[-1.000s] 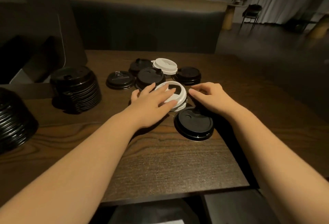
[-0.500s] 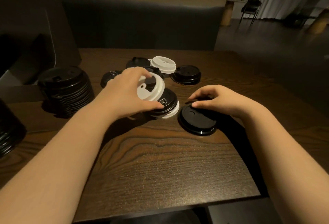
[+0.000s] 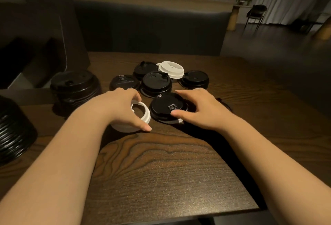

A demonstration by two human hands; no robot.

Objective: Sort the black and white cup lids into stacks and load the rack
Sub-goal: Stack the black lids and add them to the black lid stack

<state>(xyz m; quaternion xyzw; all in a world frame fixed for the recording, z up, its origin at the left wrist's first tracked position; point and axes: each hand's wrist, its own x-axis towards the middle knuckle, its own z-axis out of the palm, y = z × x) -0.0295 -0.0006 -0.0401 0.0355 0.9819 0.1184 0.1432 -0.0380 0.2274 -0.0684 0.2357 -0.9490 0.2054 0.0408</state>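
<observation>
Two bare forearms, no sleeves, left hand [image 3: 123,110] and right hand [image 3: 202,110] without rings, watch or gloves

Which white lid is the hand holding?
The near white lid, gripped by the left hand beside the black lid with a square mark. The other white lid sits untouched at the far end of the cluster.

head view, looking down (close), forward

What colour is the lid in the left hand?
White lid, gripped by the left hand; head view.
</observation>
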